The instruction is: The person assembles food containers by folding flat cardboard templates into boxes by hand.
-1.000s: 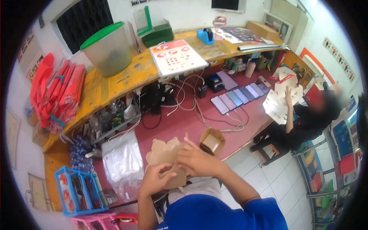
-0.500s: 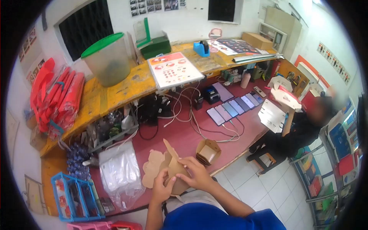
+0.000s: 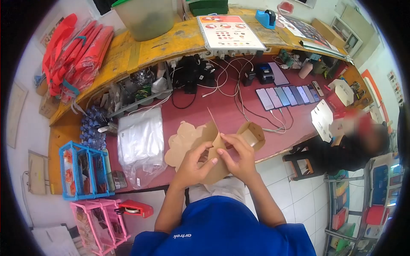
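Close to my body, a partly folded brown cardboard food box (image 3: 217,170) is between my two hands, with one panel standing up. My left hand (image 3: 193,165) pinches its left side. On the other side my right hand (image 3: 240,157) grips a folded edge with thumb and fingers. Beyond my left hand lies flat brown cardboard (image 3: 181,141) with a scalloped outline; whether it joins the held box I cannot tell. To the right of my right hand an open, formed cardboard box (image 3: 253,135) rests on the red tabletop (image 3: 205,106).
Clear plastic bags (image 3: 141,136) lie to the left, beside a blue basket (image 3: 85,170). Below it are a pink basket (image 3: 100,224) and a red tape dispenser (image 3: 139,209). Several phones (image 3: 284,96) with cables lie at the back right. A co-worker (image 3: 354,145) sits at the right.
My view has tilted down, so the pink basket and tape dispenser show more fully. Both hands still hold the cardboard box, and my right fingers have shifted along its folded edge.
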{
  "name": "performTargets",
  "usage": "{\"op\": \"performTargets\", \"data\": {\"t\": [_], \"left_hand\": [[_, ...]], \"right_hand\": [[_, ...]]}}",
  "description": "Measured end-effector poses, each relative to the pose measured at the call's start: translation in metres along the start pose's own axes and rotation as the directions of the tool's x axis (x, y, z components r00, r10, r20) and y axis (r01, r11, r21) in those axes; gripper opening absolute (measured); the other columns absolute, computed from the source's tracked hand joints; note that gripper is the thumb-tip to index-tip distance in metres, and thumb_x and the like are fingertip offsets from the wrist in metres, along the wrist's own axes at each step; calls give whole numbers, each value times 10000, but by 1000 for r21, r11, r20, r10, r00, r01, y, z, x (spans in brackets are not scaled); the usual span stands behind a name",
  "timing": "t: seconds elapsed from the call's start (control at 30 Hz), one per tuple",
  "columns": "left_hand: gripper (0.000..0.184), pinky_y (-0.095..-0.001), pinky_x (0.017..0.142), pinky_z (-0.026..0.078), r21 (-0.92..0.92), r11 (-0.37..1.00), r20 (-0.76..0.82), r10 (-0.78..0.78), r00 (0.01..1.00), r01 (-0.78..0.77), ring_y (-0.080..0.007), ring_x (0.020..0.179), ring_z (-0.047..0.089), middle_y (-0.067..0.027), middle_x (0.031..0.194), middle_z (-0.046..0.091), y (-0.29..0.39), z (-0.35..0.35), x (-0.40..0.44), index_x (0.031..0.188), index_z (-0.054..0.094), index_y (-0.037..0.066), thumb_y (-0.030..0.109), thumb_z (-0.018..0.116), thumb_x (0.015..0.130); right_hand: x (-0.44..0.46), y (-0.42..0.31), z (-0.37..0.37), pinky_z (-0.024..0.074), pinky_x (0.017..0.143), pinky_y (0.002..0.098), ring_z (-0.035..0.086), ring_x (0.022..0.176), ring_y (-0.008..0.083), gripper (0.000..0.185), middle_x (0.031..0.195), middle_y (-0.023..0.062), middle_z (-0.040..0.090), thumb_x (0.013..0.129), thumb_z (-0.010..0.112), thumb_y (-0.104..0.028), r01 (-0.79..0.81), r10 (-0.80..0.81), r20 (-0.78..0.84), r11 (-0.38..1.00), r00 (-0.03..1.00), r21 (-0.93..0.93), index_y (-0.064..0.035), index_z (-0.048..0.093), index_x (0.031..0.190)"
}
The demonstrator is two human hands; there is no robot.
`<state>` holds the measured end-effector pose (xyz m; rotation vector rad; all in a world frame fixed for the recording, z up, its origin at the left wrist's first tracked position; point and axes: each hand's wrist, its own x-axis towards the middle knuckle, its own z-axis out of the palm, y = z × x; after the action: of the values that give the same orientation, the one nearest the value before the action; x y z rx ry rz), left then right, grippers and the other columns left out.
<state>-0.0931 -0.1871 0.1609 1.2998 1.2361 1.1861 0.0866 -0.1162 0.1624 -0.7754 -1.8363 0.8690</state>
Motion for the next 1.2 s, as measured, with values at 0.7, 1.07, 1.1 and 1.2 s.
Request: {"op": "performTargets", "data": {"t": [0.7,1.07,1.1,1.2], "left_hand": [[311,-264,845,556,15,998,-133,63,989,-62,-110,1011,685,-89,1075,732,16,5,11,1257,636,-19,14,703,956],[305,-314,926,525,-54,998,3,-13,1000,13,-154,1058,665,-97,1115,709,19,-2,7,1220,649,-21,60,730,938],[305,-314,926,525,-55,998,3,-12,1000,12,-154,1058,665,-97,1115,709,18,-3,7,1220,649,-21,60,730,938],[347,-332,940,516,-22,1000,10,22,1000,-22,-184,1068,664,-116,1123,699,17,-9,8,1235,637,-25,54,738,913]], "right_hand": [[-1,20,14,570,739,315,738,798,263,240,923,157,727,888,768,-21,-131,149,-156,984,976,123,23,716,1119],[1,3,3,563,890,347,693,1065,274,424,1207,161,687,868,804,-46,-57,59,-42,997,997,51,11,679,1269],[2,3,1,563,890,347,693,1065,274,424,1207,161,687,868,804,-46,-56,59,-42,997,997,50,11,679,1269],[4,2,-5,541,912,396,676,1072,324,398,1171,172,676,868,811,-129,-49,48,34,999,998,13,15,695,1221]]}}
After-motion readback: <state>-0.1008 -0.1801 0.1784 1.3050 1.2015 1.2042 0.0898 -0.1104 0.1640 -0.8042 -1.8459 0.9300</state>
